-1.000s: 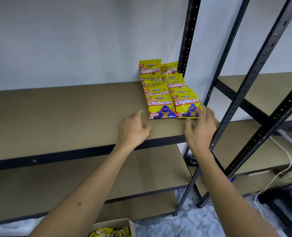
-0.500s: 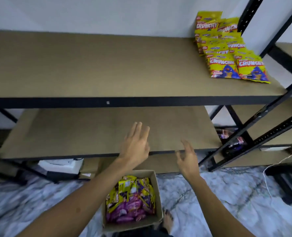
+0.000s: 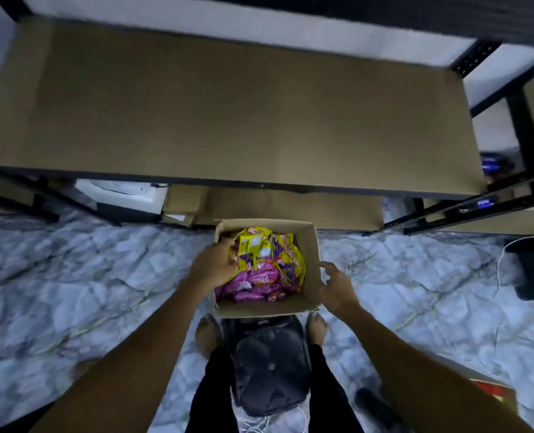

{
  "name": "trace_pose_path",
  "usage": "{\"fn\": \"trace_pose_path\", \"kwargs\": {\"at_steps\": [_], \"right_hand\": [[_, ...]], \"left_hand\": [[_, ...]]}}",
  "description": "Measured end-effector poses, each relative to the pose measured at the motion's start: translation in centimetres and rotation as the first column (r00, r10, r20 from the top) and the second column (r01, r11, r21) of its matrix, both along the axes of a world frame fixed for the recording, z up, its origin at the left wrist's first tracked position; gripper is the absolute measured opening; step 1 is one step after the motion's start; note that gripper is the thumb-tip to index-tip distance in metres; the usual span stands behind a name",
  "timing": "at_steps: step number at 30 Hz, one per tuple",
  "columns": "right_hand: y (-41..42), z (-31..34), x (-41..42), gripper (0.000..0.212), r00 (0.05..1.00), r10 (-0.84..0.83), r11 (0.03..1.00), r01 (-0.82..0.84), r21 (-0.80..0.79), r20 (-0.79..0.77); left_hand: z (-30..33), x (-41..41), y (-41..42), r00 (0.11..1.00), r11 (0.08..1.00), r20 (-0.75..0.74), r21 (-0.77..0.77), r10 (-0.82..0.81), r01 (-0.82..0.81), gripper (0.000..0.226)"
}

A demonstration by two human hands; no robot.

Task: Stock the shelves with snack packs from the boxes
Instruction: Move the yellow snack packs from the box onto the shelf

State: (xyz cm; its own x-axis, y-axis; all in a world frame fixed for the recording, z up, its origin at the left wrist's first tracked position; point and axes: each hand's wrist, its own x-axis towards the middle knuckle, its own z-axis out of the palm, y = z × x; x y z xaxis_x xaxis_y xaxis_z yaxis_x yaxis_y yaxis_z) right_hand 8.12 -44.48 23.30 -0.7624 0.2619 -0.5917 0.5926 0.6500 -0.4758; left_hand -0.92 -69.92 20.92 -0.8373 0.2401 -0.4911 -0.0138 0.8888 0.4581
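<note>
Left hand [image 3: 214, 266] touches yellow packs [image 3: 261, 248] in box [image 3: 311, 245]; right hand [image 3: 337, 285] alongside.

marbled floor [image 3: 71, 276], pale wall [image 3: 259, 25]

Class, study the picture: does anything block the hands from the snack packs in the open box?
Nothing visible does. The cardboard box is open-topped; the left hand already touches the yellow snack packs, and the right hand hovers at the box's right wall.

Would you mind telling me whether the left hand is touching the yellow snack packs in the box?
Touching: the head view shows the left hand with fingers on the yellow snack packs.
</note>
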Motion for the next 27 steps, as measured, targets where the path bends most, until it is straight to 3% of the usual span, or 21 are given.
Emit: {"fn": "trace_pose_path", "kwargs": {"at_steps": [8,11,14,17,19,21,23,27], "right_hand": [[1.4,-9.7,-0.2,0.029,0.965,0.058,0.997,-0.067,0.027,0.256],[1.9,-14.7,1.4,0.034,0.945,0.034,0.999,-0.022,-0.040,0.326],[2.4,-20.8,0.9,0.054,0.927,0.139,0.990,-0.123,-0.065,0.349],[3.0,-27.2,0.0,0.035,0.927,0.108,0.993,-0.081,-0.089,0.360],[3.0,-31.2,-0.1,0.033,0.934,0.027,0.994,0.013,-0.110,0.357],[2.8,-35.2,-0.2,0.037,0.933,-0.079,0.976,0.144,-0.163,0.352],[2.8,-39.1,-0.1,0.039,0.913,-0.210,0.930,0.297,-0.217,0.350],[3.3,-44.6,-0.4,0.041,0.852,-0.419,0.812,0.506,-0.290,0.313]], "left_hand": [[-12.1,1.6,0.6,0.972,0.989,0.193,0.034,0.132,-0.141,0.048],[-17.6,3.5,1.2,0.951,0.989,0.277,0.008,0.139,-0.147,0.047],[-22.7,3.8,1.5,0.941,0.988,0.303,-0.030,0.151,-0.149,0.048],[-27.9,3.4,2.0,0.950,0.987,0.271,-0.056,0.158,-0.148,0.047],[-31.1,3.7,2.3,0.917,0.966,0.307,-0.051,0.255,-0.252,0.043],[-34.1,4.2,2.9,0.809,0.877,0.386,-0.003,0.443,-0.480,0.040],[-37.0,4.8,4.0,0.635,0.701,0.478,0.056,0.607,-0.711,0.042],[-41.8,5.9,6.7,0.361,0.361,0.598,0.126,0.715,-0.924,0.040]]}}
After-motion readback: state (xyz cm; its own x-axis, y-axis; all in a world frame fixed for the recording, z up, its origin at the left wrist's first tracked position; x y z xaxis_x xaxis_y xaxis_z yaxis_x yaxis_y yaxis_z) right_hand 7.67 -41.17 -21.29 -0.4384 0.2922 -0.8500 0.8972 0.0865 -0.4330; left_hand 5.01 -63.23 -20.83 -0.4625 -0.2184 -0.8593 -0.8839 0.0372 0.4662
